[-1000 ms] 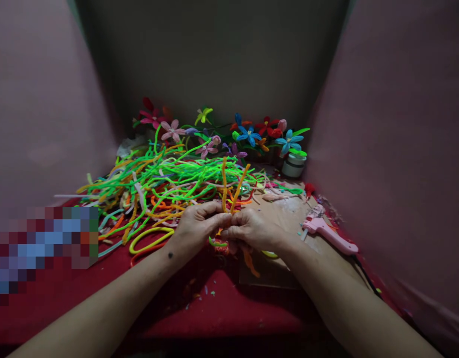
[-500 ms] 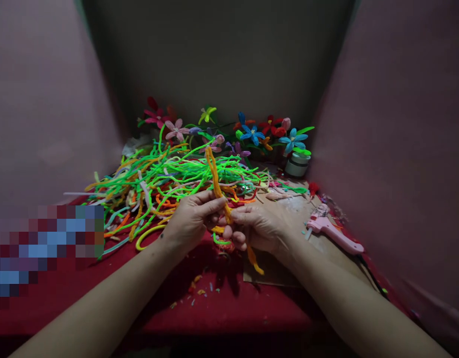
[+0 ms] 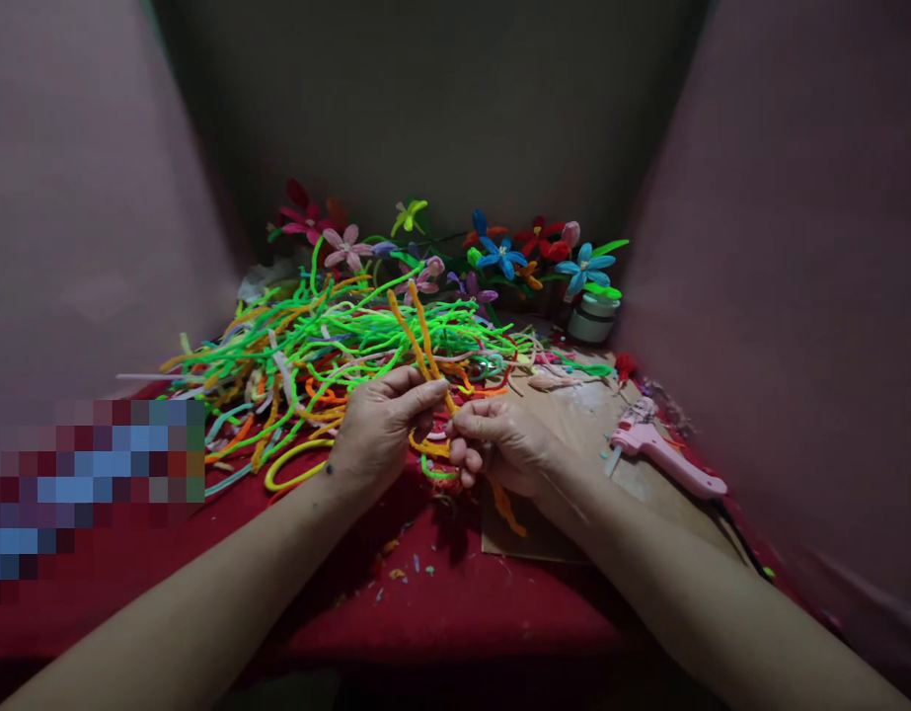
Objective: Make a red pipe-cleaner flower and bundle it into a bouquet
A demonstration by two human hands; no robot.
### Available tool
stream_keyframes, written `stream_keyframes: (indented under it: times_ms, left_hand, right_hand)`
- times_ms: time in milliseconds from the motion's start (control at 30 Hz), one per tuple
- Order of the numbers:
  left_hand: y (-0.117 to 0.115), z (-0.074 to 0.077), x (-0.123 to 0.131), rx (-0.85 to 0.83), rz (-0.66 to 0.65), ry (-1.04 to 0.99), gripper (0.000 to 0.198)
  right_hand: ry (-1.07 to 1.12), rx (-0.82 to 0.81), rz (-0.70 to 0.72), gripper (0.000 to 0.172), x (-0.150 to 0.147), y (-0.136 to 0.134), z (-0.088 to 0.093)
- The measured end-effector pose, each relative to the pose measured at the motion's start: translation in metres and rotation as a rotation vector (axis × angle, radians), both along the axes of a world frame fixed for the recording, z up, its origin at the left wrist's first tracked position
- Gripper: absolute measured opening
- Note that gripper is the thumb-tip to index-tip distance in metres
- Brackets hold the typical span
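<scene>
An orange pipe cleaner (image 3: 426, 334) is pinched between both hands, its two upper strands spread in a narrow V. My left hand (image 3: 385, 420) grips it with thumb and forefinger just below the V. Close beside it on the right, my right hand (image 3: 503, 439) pinches the lower part, fingers curled. An orange length hangs below the right hand; how it joins the upper strands is hidden by the fingers. Behind the hands lies a tangled heap of pipe cleaners (image 3: 366, 331), mostly green, with orange, white and yellow among them.
A pink glue gun (image 3: 669, 459) rests on a brown cardboard sheet (image 3: 573, 415) at the right. Pipe-cleaner flowers (image 3: 503, 255) stand along the back, near a small pale jar (image 3: 593, 318). Small scraps lie on the red cloth (image 3: 396, 612). Something at the left is pixelated.
The two upper orange strands, which lay together, are now spread apart into a V. Both hands keep their pinch and have shifted only slightly.
</scene>
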State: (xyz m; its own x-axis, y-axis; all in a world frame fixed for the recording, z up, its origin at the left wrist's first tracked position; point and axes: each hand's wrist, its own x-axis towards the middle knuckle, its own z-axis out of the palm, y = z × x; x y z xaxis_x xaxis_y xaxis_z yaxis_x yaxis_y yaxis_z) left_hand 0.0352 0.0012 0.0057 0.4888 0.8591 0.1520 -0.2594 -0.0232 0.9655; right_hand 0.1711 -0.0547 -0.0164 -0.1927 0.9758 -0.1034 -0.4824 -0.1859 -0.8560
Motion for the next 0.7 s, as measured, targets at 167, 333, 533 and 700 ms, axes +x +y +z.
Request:
stream_keyframes:
  times_ms: [167,333,533,700]
  left_hand:
    - [0.006,-0.003,-0.002,0.003,-0.086,0.005,0.016]
    - [0.008,-0.005,-0.003,-0.038,-0.107,-0.002,0.015]
    - [0.007,-0.007,-0.001,-0.077,-0.133,0.019,0.015]
    - [0.009,-0.001,-0.002,-0.162,-0.065,-0.041,0.015]
  right_hand:
    - [-0.067,0.037,-0.059,0.025,-0.002,-0.002,0.000]
    - [-0.085,0.089,-0.099,0.026,-0.002,-0.004,0.009]
    - [-0.201,0.074,-0.185,0.026,-0.003,-0.003,0.007]
    - [-0.376,0.080,-0.269,0.023,-0.009,-0.009,0.012]
